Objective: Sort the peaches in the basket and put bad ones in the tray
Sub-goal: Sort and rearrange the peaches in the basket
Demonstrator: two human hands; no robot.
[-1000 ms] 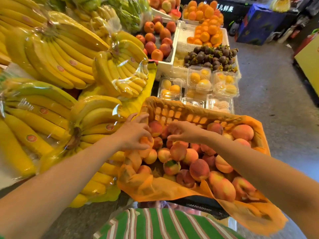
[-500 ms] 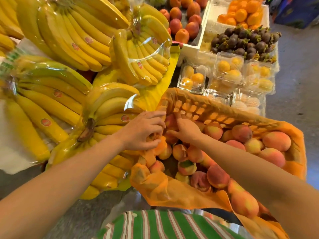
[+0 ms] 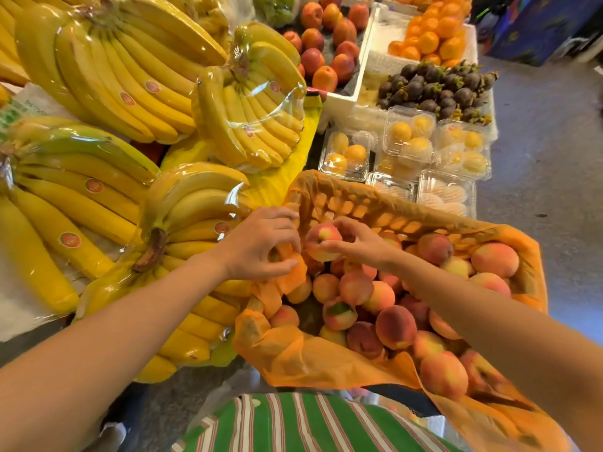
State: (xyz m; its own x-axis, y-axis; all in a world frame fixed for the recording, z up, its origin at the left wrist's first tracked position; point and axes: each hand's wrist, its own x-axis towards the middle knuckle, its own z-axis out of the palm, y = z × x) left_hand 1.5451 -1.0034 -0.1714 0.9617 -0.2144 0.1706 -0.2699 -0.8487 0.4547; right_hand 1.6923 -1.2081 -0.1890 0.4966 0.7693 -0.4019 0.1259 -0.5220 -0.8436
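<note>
A basket (image 3: 365, 207) lined with orange wrap holds several pink and yellow peaches (image 3: 394, 326). My right hand (image 3: 359, 241) grips one peach (image 3: 321, 243) lifted just above the pile at the basket's far left corner. My left hand (image 3: 261, 244) pinches the orange liner (image 3: 287, 259) at the basket's left rim, right beside that peach. One peach (image 3: 339, 313) in the pile shows a green patch. No tray for bad ones is plainly in view.
Wrapped banana bunches (image 3: 182, 223) crowd the left side, touching the basket. Clear plastic boxes of yellow fruit (image 3: 408, 141) stand just behind the basket. Farther back lie nectarines (image 3: 326, 53), mangosteens (image 3: 437, 89) and oranges (image 3: 430, 37). Grey floor (image 3: 548, 177) runs along the right.
My right hand has closed round a peach at the far left corner and raised it off the pile. My left hand stays on the liner at the rim. The camera has tilted closer.
</note>
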